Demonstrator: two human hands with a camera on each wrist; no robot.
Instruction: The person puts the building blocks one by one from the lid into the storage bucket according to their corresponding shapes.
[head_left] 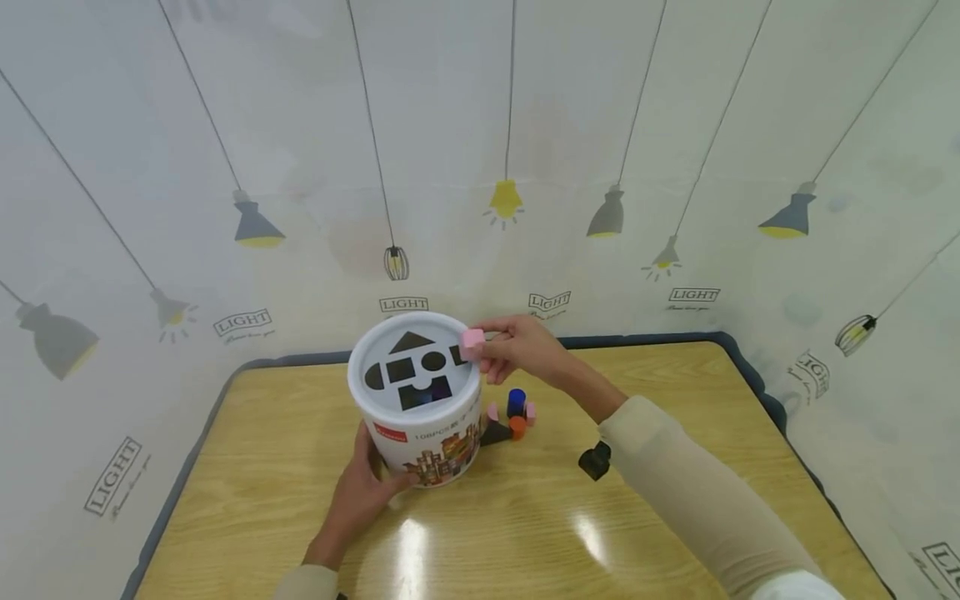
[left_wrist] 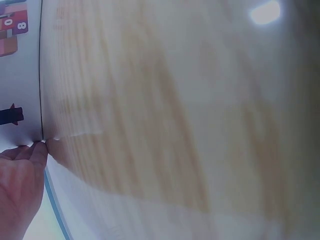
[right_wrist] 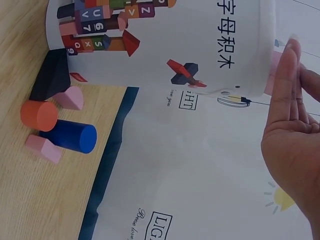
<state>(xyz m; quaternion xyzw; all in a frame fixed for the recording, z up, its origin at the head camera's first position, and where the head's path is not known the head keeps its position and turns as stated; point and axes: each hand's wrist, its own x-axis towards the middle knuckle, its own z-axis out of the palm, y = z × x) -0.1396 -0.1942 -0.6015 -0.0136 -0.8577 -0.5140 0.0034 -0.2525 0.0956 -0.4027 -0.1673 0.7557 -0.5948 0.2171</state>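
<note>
The person's right grip [head_left: 521, 346] is pinching a pink block [head_left: 472, 340] at the right edge of the shape-sorter lid [head_left: 377, 352], where it is partly covering the rightmost cutout [head_left: 457, 356]. The left grip [head_left: 363, 496] is holding the white bucket [head_left: 431, 433] low on its left side, the thumb lying against the front, and the bucket is standing on the wooden counter [head_left: 285, 433].

The likeliest trouble is coming from alignment: the block is masking the cutout's outline, so if its face is not matching that shape, it could be jamming there or sliding off over the rim. The right grip is pinching only a small piece, so a push against the lid could be twisting it loose. Because the left grip is bracing low, uneven pressure above could be tipping the bucket toward the blue cylinder [head_left: 516, 403], orange cylinder [head_left: 517, 428] and dark triangular block [right_wrist: 52, 77] near its base, knocking the upright cylinders over.
</note>
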